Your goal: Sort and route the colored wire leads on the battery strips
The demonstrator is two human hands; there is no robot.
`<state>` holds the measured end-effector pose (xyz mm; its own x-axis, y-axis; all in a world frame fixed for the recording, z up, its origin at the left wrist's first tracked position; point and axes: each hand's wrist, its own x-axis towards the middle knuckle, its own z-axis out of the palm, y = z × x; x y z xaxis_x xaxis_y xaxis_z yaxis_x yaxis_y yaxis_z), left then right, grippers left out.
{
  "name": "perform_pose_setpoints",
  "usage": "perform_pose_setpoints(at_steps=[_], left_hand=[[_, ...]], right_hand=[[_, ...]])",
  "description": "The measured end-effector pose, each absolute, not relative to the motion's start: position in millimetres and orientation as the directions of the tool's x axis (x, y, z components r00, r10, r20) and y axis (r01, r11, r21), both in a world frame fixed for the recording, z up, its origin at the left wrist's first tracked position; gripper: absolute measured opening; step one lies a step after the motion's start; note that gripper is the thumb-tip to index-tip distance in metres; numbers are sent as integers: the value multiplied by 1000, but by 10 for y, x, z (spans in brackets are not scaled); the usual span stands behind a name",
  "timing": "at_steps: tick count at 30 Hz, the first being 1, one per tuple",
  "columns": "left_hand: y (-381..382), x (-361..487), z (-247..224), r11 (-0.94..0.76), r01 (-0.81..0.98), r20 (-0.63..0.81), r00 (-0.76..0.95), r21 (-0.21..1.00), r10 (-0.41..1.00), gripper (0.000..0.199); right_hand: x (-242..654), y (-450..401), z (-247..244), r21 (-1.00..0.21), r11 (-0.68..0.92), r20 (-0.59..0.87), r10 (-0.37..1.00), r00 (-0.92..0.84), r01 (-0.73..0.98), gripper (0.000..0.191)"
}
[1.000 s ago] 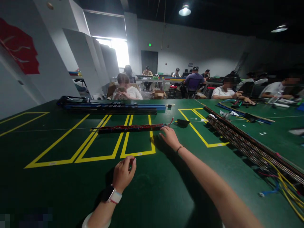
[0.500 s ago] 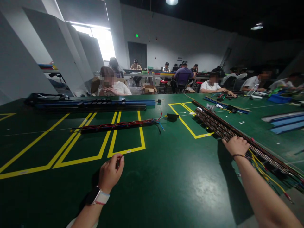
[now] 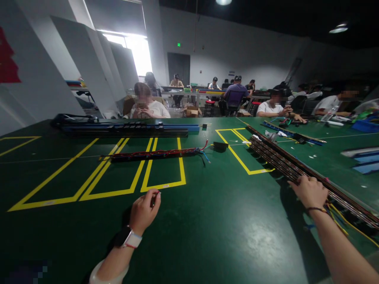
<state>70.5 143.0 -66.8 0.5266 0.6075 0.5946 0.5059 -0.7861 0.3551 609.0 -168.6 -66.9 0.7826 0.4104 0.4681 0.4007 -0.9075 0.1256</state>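
Note:
My left hand (image 3: 145,211) is held low over the green table, just in front of the yellow tape outlines. Its fingers are curled in a pinch, and whatever is between them is too small or dark to make out. Out to the right, my right hand (image 3: 309,191) grips across a bundle of long, thin brown strips (image 3: 274,161) lying slantwise on the table. Yellow wires (image 3: 340,219) stick out beside that wrist. A dark strip assembly with red and blue wires (image 3: 154,154) lies across the taped boxes, beyond my left hand.
Blue and black rails (image 3: 130,130) lie along the far edge. A small black block (image 3: 220,146) sits between the wired strip and the bundle. More blue rails (image 3: 367,159) and another strip (image 3: 296,134) are at right. Several people sit beyond the table.
The view has turned slightly left, so the whole scene sits further right. Both hands keep nearly the same pose and place on the table. A seated person across the table has raised a hand.

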Motion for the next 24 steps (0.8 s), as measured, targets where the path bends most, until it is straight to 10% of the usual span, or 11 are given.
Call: perform_pose_setpoints(at_steps=[9, 24], left_hand=[[1203, 790, -621, -890, 376, 660, 604, 258, 447, 12], [755, 841, -570, -993, 37, 636, 766, 110, 98, 10]], right_hand=[[5252, -1729, -192, 154, -712, 664, 588, 462, 685, 42], [2722, 416, -217, -270, 9, 275, 959, 69, 963, 30]])
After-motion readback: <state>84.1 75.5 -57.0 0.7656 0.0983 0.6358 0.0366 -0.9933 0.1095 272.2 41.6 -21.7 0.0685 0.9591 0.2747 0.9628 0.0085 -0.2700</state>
